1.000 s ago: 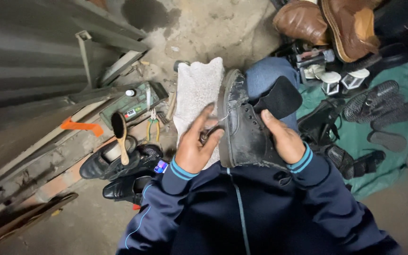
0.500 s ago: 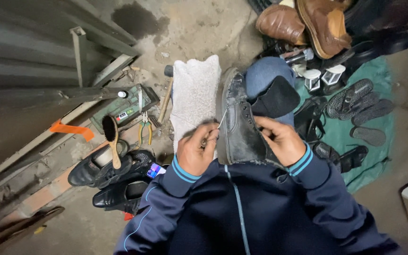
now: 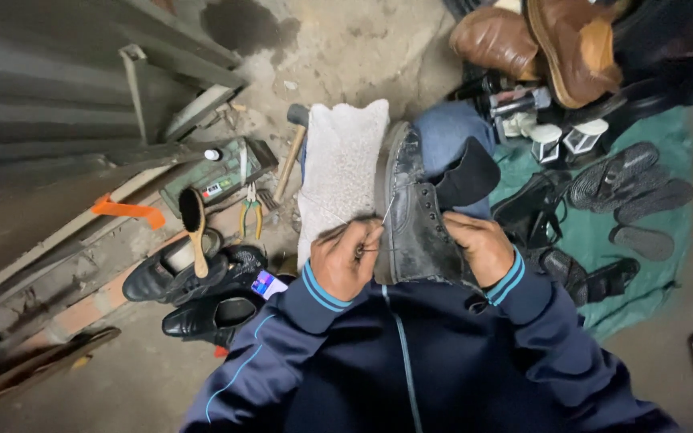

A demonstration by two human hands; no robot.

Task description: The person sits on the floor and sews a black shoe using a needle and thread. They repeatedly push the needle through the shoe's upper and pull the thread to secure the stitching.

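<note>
A worn black lace-up boot [image 3: 415,224] lies on the person's lap, toe pointing to 12 o'clock, its thick sole edge turned toward 9 o'clock. The leather is scuffed grey and dusty, most of all over the toe; a row of eyelets runs down the upper and the dark tongue [image 3: 467,178] flaps out toward 2 o'clock. A white towel [image 3: 340,168] covers the knee just at 9 o'clock of the boot.

The left hand [image 3: 346,261] is at the boot's sole edge, its grip clenched around a thin needle or awl [image 3: 384,215] whose pale shaft slants up toward 1 o'clock against the leather. The right hand [image 3: 481,244] lies on the boot's upper at 3 o'clock, fingers curled over the ankle part, steadying it.

On the floor at 9 o'clock lie black dress shoes [image 3: 194,277] with a wooden-handled brush [image 3: 194,228] across one. Toward 11 o'clock are pliers [image 3: 250,212], a hammer [image 3: 290,156] and a green box [image 3: 214,172]. At 1 o'clock stand brown boots [image 3: 539,44]; at 3 o'clock loose black soles [image 3: 627,188] rest on a green cloth [image 3: 643,281].
</note>
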